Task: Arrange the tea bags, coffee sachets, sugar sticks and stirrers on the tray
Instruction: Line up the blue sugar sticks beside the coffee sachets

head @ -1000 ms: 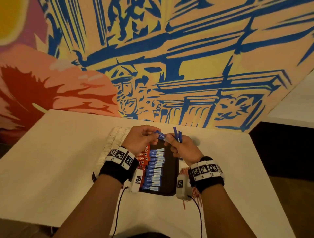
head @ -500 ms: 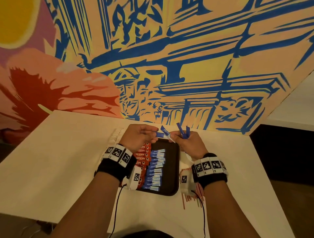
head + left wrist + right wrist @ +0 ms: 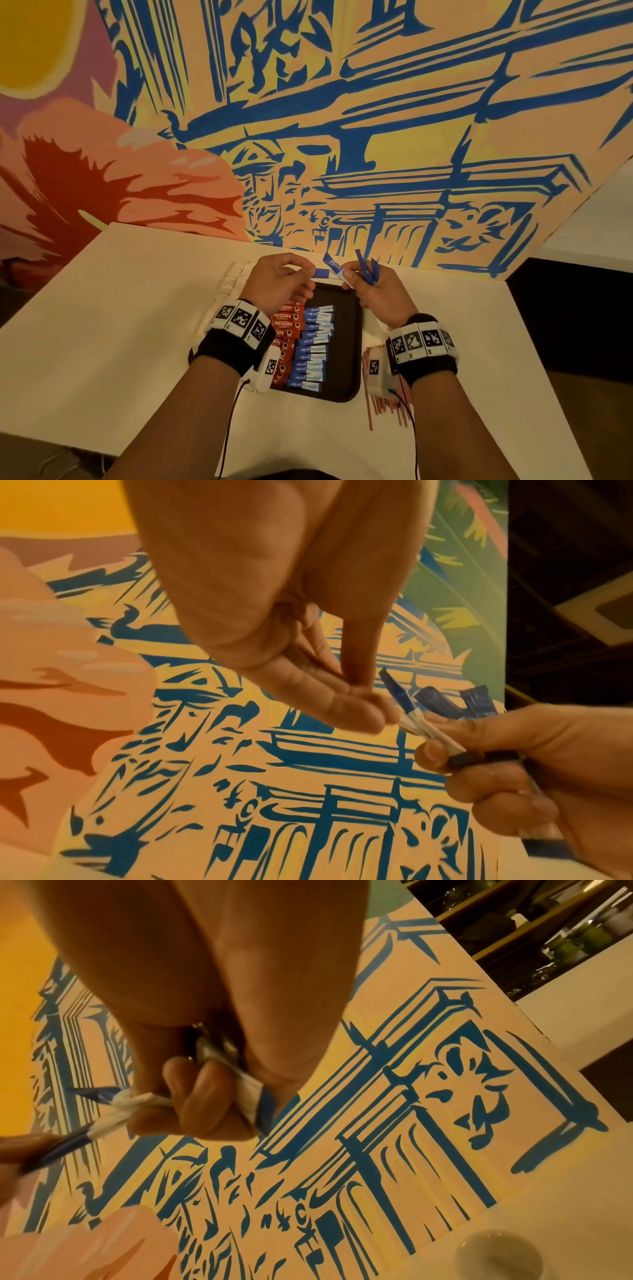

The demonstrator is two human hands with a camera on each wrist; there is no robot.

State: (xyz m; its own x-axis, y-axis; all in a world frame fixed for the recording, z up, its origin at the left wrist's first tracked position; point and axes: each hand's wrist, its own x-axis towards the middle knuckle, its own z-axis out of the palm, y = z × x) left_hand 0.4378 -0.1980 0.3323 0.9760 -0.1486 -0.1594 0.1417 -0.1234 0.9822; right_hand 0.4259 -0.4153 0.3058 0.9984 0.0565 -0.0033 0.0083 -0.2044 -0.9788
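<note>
A dark tray lies on the white table, holding a column of red coffee sachets and a column of blue sugar sticks. Above its far end my right hand grips a bunch of blue sugar sticks. My left hand pinches the end of one sugar stick that still reaches into the right hand's bunch. Red stirrers lie on the table right of the tray, partly under my right wrist.
A white knitted mat lies left of the tray, mostly behind my left hand. A painted wall stands right behind the table's far edge. A small white cup sits on the table at the right. The table's right edge drops to dark floor.
Both hands have risen slightly above the tray's far end. The left hand's pinched stick has drawn a little leftward from the right hand's bunch.
</note>
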